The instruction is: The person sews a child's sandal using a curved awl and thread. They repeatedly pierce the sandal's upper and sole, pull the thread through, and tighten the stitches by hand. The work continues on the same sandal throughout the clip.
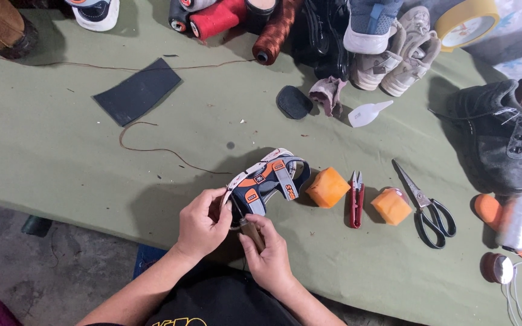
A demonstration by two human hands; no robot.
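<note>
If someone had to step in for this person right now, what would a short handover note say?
Left hand: grips the heel end of the small sandal at the table's near edge.
Right hand: pinches the same end from below; whether it holds a tool, I cannot tell.
Nearby, right of the sandal: orange block, red thread snips, second orange block, black scissors.
Done or left: not readable from this view.

Navy, grey and orange sandal (267,180), orange blocks (328,187), olive-green table cover (49,145).
</note>
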